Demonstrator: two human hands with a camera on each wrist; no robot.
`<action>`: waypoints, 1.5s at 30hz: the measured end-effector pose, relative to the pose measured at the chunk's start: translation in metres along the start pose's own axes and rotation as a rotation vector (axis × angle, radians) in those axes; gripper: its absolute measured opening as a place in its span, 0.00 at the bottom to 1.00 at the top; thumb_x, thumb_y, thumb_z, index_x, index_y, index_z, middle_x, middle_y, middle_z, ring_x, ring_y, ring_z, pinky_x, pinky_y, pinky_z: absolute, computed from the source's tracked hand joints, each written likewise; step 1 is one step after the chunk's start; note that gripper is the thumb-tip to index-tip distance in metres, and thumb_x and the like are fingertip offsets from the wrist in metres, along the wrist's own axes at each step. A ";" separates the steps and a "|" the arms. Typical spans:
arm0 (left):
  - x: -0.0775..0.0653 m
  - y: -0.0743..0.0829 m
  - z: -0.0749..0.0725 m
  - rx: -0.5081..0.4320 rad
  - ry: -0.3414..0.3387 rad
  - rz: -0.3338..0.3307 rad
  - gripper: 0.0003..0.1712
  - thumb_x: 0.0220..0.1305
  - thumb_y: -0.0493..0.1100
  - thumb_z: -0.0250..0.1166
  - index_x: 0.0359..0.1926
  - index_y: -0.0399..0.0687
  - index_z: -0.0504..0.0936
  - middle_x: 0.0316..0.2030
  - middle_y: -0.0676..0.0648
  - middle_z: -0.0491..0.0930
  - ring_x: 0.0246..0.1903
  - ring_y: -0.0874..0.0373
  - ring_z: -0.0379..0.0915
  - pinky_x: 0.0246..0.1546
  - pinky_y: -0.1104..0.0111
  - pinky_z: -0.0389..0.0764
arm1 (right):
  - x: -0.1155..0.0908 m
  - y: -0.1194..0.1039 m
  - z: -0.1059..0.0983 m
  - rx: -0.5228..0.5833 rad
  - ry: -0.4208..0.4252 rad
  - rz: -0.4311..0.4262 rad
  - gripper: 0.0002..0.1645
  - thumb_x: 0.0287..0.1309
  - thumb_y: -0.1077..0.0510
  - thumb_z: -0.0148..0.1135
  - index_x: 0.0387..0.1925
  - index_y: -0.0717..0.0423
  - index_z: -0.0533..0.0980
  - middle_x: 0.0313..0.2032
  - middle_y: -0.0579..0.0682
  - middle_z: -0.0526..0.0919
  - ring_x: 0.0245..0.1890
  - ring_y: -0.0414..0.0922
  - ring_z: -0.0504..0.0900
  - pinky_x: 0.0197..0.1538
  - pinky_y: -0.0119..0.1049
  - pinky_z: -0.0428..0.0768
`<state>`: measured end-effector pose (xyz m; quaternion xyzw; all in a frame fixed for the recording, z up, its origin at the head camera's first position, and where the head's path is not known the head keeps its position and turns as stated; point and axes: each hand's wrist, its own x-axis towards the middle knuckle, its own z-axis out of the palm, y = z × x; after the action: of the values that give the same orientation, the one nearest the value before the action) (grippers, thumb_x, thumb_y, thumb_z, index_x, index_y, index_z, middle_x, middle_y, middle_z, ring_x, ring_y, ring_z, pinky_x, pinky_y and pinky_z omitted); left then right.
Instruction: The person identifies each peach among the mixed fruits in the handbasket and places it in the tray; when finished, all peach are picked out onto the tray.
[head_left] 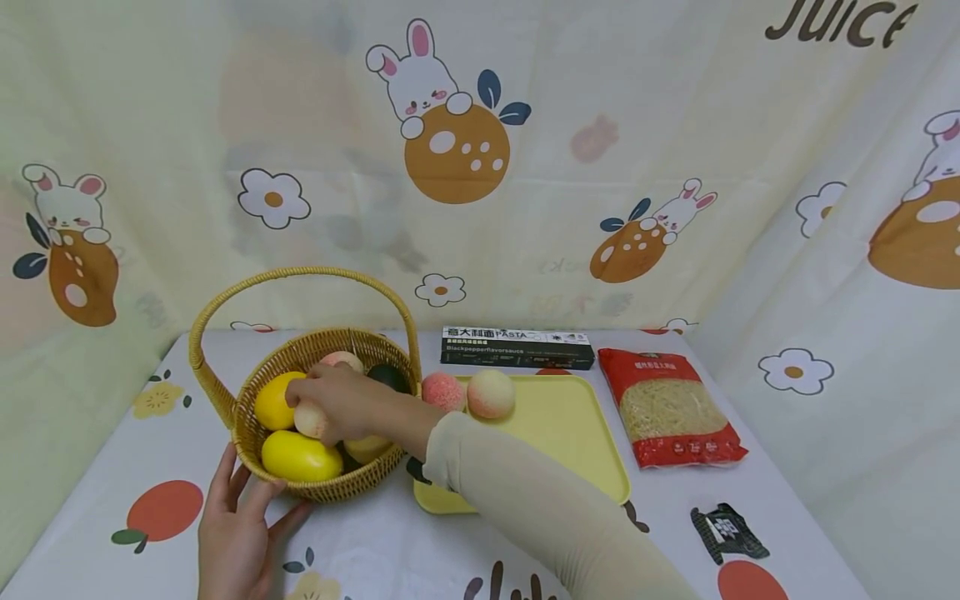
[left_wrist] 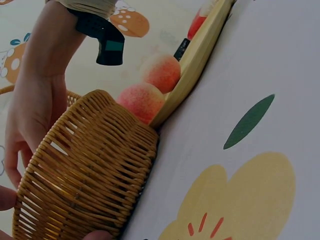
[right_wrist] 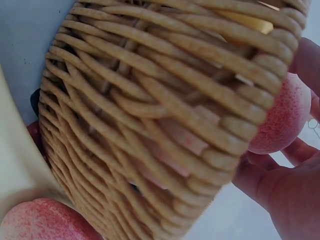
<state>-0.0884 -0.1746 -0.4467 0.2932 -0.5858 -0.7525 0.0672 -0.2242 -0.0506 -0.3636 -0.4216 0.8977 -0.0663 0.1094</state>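
In the head view, my right hand (head_left: 337,404) reaches into the wicker basket (head_left: 360,483) and grips a pale pink peach (head_left: 309,419). The right wrist view shows the peach (right_wrist: 285,117) between fingers and thumb beside the woven rim. My left hand (head_left: 236,525) touches the outside of the basket at its near left, fingers spread against the wall and rim. Around the right hand in the basket lie a yellow mango-like fruit (head_left: 300,457), a second yellow fruit (head_left: 276,402), another peach (head_left: 343,360) and a dark green item (head_left: 388,377).
Right of the basket is a yellow tray (head_left: 562,433) bearing a pink peach (head_left: 444,392) and a paler peach (head_left: 491,394). Behind it lies a black pasta box (head_left: 517,348). A red noodle bag (head_left: 671,407) and a small black packet (head_left: 727,532) lie farther right.
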 end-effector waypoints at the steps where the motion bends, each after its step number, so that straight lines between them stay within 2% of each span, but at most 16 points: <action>1: -0.001 0.000 0.000 0.001 0.002 0.001 0.52 0.75 0.35 0.55 0.83 0.85 0.41 0.87 0.48 0.39 0.77 0.41 0.57 0.52 0.44 0.85 | 0.000 0.000 0.000 -0.013 0.003 -0.006 0.38 0.57 0.54 0.79 0.68 0.34 0.75 0.68 0.44 0.75 0.63 0.44 0.73 0.58 0.31 0.77; 4: -0.001 0.000 0.000 0.011 0.011 -0.002 0.52 0.75 0.36 0.54 0.83 0.85 0.41 0.87 0.48 0.39 0.76 0.41 0.58 0.52 0.44 0.86 | -0.002 0.001 -0.002 -0.047 0.020 -0.028 0.38 0.58 0.52 0.78 0.69 0.35 0.76 0.69 0.45 0.75 0.66 0.43 0.72 0.64 0.33 0.74; 7: 0.000 0.001 0.000 0.015 0.009 0.003 0.52 0.75 0.36 0.55 0.83 0.84 0.40 0.87 0.48 0.38 0.77 0.40 0.57 0.52 0.44 0.85 | -0.003 0.003 -0.003 -0.044 0.054 -0.042 0.36 0.58 0.52 0.76 0.69 0.37 0.77 0.68 0.46 0.76 0.66 0.42 0.72 0.62 0.32 0.75; 9: 0.000 0.001 0.000 0.016 0.005 0.003 0.52 0.75 0.36 0.55 0.83 0.84 0.39 0.87 0.48 0.38 0.77 0.40 0.57 0.52 0.44 0.85 | -0.005 0.004 -0.003 -0.007 0.080 -0.037 0.36 0.57 0.53 0.76 0.68 0.37 0.78 0.68 0.47 0.77 0.64 0.43 0.73 0.57 0.30 0.76; 12: 0.001 0.000 0.000 0.014 0.001 0.003 0.52 0.75 0.36 0.55 0.83 0.84 0.39 0.87 0.48 0.38 0.77 0.41 0.57 0.52 0.44 0.85 | -0.007 0.007 -0.003 0.082 0.106 -0.016 0.36 0.55 0.54 0.77 0.67 0.38 0.78 0.67 0.47 0.75 0.60 0.42 0.74 0.51 0.28 0.77; 17: 0.001 -0.001 -0.001 0.011 0.001 -0.002 0.53 0.75 0.36 0.56 0.84 0.82 0.38 0.87 0.48 0.38 0.77 0.42 0.57 0.53 0.44 0.85 | -0.011 0.014 -0.004 0.227 0.150 -0.011 0.37 0.51 0.55 0.78 0.65 0.40 0.78 0.65 0.47 0.76 0.54 0.40 0.74 0.49 0.26 0.75; 22: 0.001 0.000 -0.001 0.009 0.006 -0.003 0.53 0.75 0.36 0.56 0.84 0.82 0.39 0.87 0.47 0.38 0.76 0.41 0.57 0.53 0.43 0.85 | -0.018 0.019 -0.008 0.400 0.197 -0.036 0.34 0.51 0.55 0.79 0.62 0.44 0.80 0.59 0.47 0.81 0.50 0.39 0.76 0.47 0.25 0.76; 26: 0.000 0.000 -0.001 0.010 0.017 -0.002 0.53 0.74 0.36 0.56 0.84 0.83 0.40 0.87 0.47 0.39 0.76 0.41 0.58 0.53 0.43 0.85 | -0.024 0.023 -0.010 0.573 0.221 -0.050 0.33 0.50 0.55 0.80 0.60 0.46 0.81 0.55 0.44 0.84 0.47 0.38 0.78 0.47 0.25 0.80; 33: 0.000 0.001 -0.001 0.007 0.001 0.001 0.53 0.75 0.35 0.55 0.84 0.83 0.39 0.87 0.48 0.38 0.77 0.42 0.56 0.53 0.43 0.84 | -0.042 0.033 -0.012 0.901 0.220 -0.020 0.30 0.48 0.56 0.83 0.55 0.41 0.82 0.51 0.40 0.83 0.44 0.39 0.81 0.46 0.30 0.85; 38: 0.000 0.001 0.000 -0.001 0.000 0.007 0.53 0.74 0.34 0.55 0.84 0.83 0.39 0.87 0.48 0.38 0.78 0.41 0.55 0.53 0.42 0.84 | -0.055 0.041 -0.012 1.127 0.194 -0.016 0.30 0.51 0.61 0.81 0.57 0.43 0.82 0.55 0.41 0.83 0.49 0.43 0.82 0.50 0.35 0.87; 40: 0.000 0.001 0.000 -0.005 -0.001 0.013 0.53 0.74 0.34 0.55 0.84 0.83 0.40 0.87 0.48 0.39 0.78 0.41 0.55 0.53 0.42 0.84 | -0.061 0.044 -0.013 1.171 0.191 -0.003 0.31 0.52 0.63 0.80 0.58 0.46 0.81 0.58 0.43 0.81 0.50 0.45 0.81 0.50 0.36 0.88; 45: 0.000 0.000 0.000 -0.010 -0.002 0.018 0.53 0.74 0.34 0.55 0.84 0.83 0.40 0.86 0.48 0.40 0.78 0.41 0.55 0.52 0.42 0.84 | -0.079 0.054 -0.014 1.167 0.213 0.022 0.33 0.53 0.66 0.76 0.61 0.50 0.79 0.59 0.52 0.78 0.49 0.48 0.80 0.49 0.37 0.88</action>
<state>-0.0884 -0.1745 -0.4470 0.2867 -0.5847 -0.7552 0.0749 -0.2188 0.0447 -0.3501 -0.2736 0.7231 -0.5898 0.2331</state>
